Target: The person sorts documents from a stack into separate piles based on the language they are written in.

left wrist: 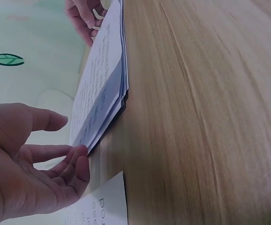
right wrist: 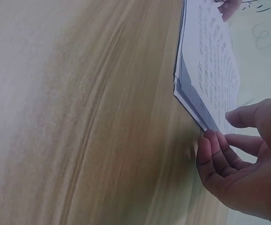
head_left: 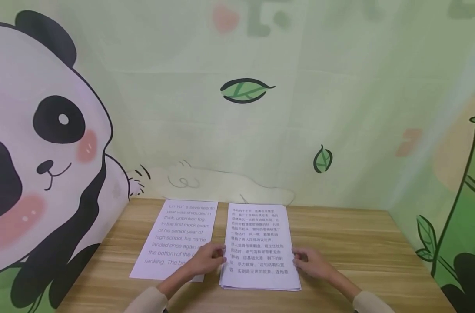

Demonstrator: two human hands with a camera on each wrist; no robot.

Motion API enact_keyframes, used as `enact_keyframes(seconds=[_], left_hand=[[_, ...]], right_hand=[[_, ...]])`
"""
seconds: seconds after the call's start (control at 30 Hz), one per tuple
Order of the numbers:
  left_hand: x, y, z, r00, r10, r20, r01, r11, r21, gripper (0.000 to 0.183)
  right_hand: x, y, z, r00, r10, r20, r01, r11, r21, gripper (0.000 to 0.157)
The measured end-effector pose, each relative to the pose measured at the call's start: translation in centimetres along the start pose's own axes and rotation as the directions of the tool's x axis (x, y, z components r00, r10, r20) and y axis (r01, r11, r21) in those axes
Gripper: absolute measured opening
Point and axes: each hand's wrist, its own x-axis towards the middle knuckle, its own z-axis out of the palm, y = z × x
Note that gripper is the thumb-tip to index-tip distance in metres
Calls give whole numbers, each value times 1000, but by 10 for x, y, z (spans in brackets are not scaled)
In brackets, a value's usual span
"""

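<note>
At the left side of the head view, a big printed panda [head_left: 22,87] fills the green backdrop [head_left: 163,108], from the upper edge down to the lower left corner. Right of it, in the lower left-centre, a single sheet [head_left: 174,237] with English print lies flat on the wooden bench [head_left: 350,243], its lower right part hidden by my left forearm and grip. My left sleeve [head_left: 148,301] is pale, at the bottom edge. My left grip [head_left: 207,258] touches the left edge of the paper stack [head_left: 258,243] with bent fingertips, thumb held apart from the fingers rather than clamped. The stack lies at the lower centre, Chinese print facing up, its sheets slightly uneven along the near edge. Above it, a large printed leaf [head_left: 245,90] shows at the upper centre and a smaller leaf [head_left: 323,160] right of centre. My right grip [head_left: 313,262] touches the stack's right edge likewise, thumb and fingers apart. Then comes my right sleeve [head_left: 372,302], at the bottom, and printed bamboo [head_left: 472,182] along the right edge.
</note>
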Motion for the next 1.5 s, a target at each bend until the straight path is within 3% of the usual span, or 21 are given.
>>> enact_keyframes(seconds=[0.3, 0.43, 0.63, 0.87, 1.07, 1.33, 1.5], left_hand=[[0, -2, 6, 991, -126, -50, 116, 979, -169, 46], [-2, -3, 9, 992, -85, -92, 66, 979, -191, 52], [-5, -4, 15, 994, -32, -106, 10, 980, -199, 64], [-5, -4, 19, 994, -69, -87, 50, 976, -211, 68], [-6, -3, 22, 990, -130, -50, 107, 942, -318, 69], [-6, -2, 25, 983, -171, -63, 138, 924, -356, 66], [-5, 1, 25, 980, -184, -76, 148, 928, -342, 63]], right_hand=[[0, -10, 4, 982, 165, -92, -152, 980, 131, 42], [0, -11, 6, 973, 215, -88, -190, 954, 233, 46], [1, -9, 8, 952, 305, -24, -273, 881, 388, 59], [0, -7, 10, 929, 371, 12, -345, 852, 394, 68], [-2, -5, 10, 932, 358, 66, -354, 850, 389, 69], [2, -4, 11, 917, 400, -14, -366, 852, 374, 64], [2, -4, 8, 928, 372, -24, -334, 858, 391, 63]])
